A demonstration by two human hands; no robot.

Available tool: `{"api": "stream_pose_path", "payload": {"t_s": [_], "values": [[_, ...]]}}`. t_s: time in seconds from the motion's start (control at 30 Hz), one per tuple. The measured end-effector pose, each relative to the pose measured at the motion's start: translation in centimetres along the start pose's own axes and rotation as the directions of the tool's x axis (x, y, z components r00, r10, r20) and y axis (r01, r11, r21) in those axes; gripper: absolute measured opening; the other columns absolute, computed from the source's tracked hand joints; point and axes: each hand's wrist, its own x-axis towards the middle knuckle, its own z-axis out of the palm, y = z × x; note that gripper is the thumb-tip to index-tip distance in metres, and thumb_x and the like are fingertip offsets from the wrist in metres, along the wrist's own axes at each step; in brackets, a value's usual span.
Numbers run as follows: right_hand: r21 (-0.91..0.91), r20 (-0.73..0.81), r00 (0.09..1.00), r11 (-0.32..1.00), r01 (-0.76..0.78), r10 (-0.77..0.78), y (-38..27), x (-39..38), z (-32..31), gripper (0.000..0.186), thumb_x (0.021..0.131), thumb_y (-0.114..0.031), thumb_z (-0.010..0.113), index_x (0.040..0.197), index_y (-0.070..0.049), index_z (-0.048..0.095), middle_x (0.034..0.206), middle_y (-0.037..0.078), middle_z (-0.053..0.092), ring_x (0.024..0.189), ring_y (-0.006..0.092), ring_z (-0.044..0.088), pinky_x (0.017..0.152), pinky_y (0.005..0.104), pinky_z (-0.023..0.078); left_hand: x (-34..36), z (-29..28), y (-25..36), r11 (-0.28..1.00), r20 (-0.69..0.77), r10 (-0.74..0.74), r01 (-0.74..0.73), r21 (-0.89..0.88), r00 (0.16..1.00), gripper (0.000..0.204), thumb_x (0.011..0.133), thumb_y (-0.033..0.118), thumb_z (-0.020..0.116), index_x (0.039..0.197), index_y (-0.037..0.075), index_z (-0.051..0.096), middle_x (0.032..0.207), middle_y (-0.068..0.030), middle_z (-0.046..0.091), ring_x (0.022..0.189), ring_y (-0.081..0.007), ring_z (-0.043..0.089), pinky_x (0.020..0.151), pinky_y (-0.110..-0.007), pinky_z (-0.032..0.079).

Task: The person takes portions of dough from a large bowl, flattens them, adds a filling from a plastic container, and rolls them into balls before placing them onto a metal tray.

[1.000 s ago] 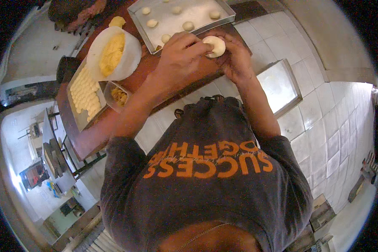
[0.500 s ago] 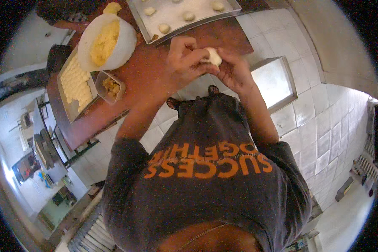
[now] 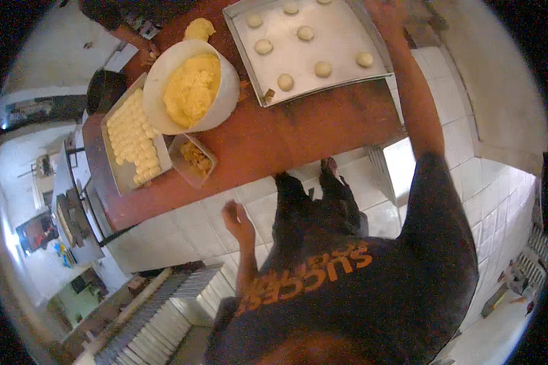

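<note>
My left hand (image 3: 236, 220) hangs in front of the table, away from everything on it, its fingers loosely bent and apart with nothing seen in them. Far to the right, my right hand (image 3: 388, 17) is beside the right rim of a metal baking tray (image 3: 298, 58); its fingers are dark and blurred, so what they hold does not show. Rows of round dough balls (image 3: 305, 33) lie spaced out on that tray. A small brown piece (image 3: 269, 95) sits in the tray's near left corner.
Left on the red table (image 3: 274, 137) stand a white bowl of yellow dough (image 3: 192, 91), a tray of small pale dough pieces (image 3: 131, 137) and a square tub (image 3: 192, 159). Another person's hand (image 3: 147, 53) is behind them. A white box (image 3: 399, 167) stands by the table's right end.
My hands, formerly together around a dough ball, have parted. The left dropped below the table edge; the right reached far over to the tray's right side. The view shifted, showing more of the tray.
</note>
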Motion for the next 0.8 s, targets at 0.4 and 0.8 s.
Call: {"api": "stream_pose_path", "payload": {"t_s": [0.4, 0.8], "values": [[-0.278, 0.085, 0.96, 0.932, -0.234, 0.267, 11.1, -11.2, 6.1, 0.03, 0.079, -0.016, 0.057, 0.105, -0.002, 0.053, 0.101, 0.014, 0.057, 0.09, 0.0267, 0.056, 0.076, 0.0379, 0.046, 5.3, 0.8, 0.4, 0.983, 0.405, 0.007, -0.08, 0.162, 0.914, 0.022, 0.082, 0.008, 0.053, 0.101, -0.003, 0.05, 0.091, -0.0091, 0.054, 0.08, -0.015, 0.051, 0.075, -0.027, 0.042], [-0.276, -0.17, 0.192, 0.14, -0.951, 0.967, 23.0, -62.5, -19.3, 0.032, 0.076, -0.028, 0.05, 0.086, 0.001, 0.06, 0.086, 0.022, 0.059, 0.083, 0.0356, 0.057, 0.07, 0.0413, 0.045, -5.0, 12.8, 5.0, 0.569, 0.907, -0.267, -0.706, 0.421, 0.326, 0.02, 0.08, 0.01, 0.054, 0.097, 0.0, 0.054, 0.081, -0.0088, 0.058, 0.07, -0.0137, 0.053, 0.06, -0.026, 0.042]]}}
